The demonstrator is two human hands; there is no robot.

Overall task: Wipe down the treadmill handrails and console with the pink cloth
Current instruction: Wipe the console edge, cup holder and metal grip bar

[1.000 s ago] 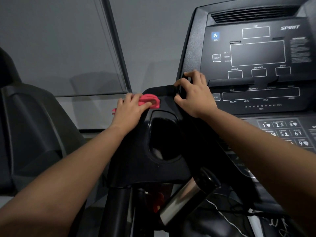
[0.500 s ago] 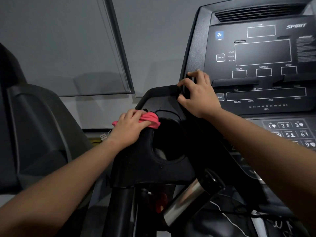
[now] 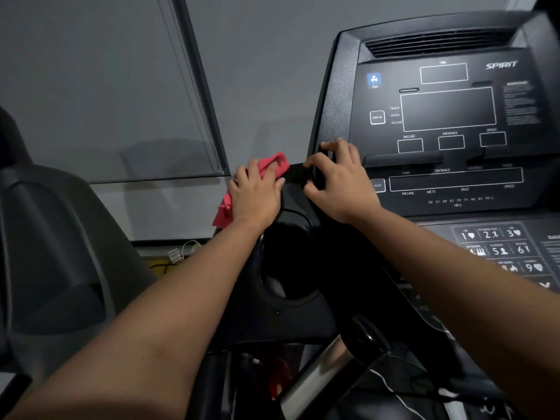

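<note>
A second dark machine stands at the left, and a grey blind hangs on the far wall with loose cables on the floor under it. Nothing lies between the two hands but the black tray beside the console.

One cup holder is sunk in the tray, near of both hands. Its inside is too dark to tell what it holds. One silver rail slants below it.

The one pink cloth sits on the tray's far left corner, bunched under the left hand, whose fingers curl over it. A tail of it hangs off the left edge. The right hand grips the console's left edge, fingers wrapped round it, just right of the cloth.
</note>
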